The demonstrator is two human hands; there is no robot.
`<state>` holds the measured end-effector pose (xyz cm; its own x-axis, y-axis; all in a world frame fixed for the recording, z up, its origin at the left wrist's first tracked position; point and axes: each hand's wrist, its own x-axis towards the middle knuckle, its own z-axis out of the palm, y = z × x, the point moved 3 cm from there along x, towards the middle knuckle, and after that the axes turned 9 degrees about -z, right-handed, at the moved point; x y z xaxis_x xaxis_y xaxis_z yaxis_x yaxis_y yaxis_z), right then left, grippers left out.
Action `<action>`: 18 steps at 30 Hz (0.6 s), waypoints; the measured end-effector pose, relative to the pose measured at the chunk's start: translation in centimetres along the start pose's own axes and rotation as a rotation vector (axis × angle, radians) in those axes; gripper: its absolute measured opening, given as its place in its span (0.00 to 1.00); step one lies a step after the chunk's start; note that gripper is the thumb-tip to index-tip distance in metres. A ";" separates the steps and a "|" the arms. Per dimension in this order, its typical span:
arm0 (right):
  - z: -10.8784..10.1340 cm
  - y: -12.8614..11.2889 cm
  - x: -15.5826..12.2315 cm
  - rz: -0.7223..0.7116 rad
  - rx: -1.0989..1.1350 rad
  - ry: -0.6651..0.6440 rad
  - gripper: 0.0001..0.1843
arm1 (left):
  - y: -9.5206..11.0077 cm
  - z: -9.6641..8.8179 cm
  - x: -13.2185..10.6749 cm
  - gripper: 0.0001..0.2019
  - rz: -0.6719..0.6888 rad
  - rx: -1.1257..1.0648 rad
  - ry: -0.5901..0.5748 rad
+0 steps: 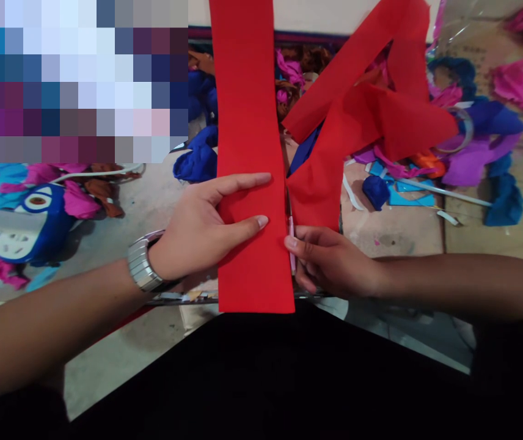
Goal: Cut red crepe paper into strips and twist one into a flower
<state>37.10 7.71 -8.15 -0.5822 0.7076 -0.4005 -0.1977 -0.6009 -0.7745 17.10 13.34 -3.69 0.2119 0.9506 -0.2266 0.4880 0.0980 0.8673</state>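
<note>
A long red strip (247, 134) of fabric or paper runs from the top of the view down over the table's front edge. My left hand (206, 226) lies on it, thumb and forefinger spread, pressing from the left. At the strip's right edge, my right hand (330, 253) pinches a slim pink-handled cutter (292, 244); its tip is hard to see. A narrow slit there parts the strip from a second red piece (316, 189). That piece folds up and away to the right, with one loose red band (348, 67) angled above it.
Crumpled blue cloth (197, 156) and pink scraps (291, 67) lie behind the strip. On the left sits a blue-and-white power strip (32, 226) with a white cord. A thin white rod (449, 190) and a clear tape ring (463, 131) lie among scraps at right.
</note>
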 end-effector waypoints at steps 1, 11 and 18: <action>0.1 0.0 0.0 -0.002 0.031 0.014 0.23 | 0.0 0.0 0.0 0.25 -0.002 -0.007 0.000; 0.4 0.1 -0.7 0.001 0.111 -0.036 0.21 | -0.7 -0.6 0.4 0.23 -0.023 -0.035 0.075; 0.5 -0.2 -0.8 -0.027 0.077 -0.082 0.21 | -1.2 -0.4 0.5 0.24 -0.030 -0.017 0.055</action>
<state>37.17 7.04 -7.44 -0.6379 0.6927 -0.3364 -0.2717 -0.6112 -0.7434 16.27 13.84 -4.61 0.1501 0.9621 -0.2278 0.4790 0.1308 0.8680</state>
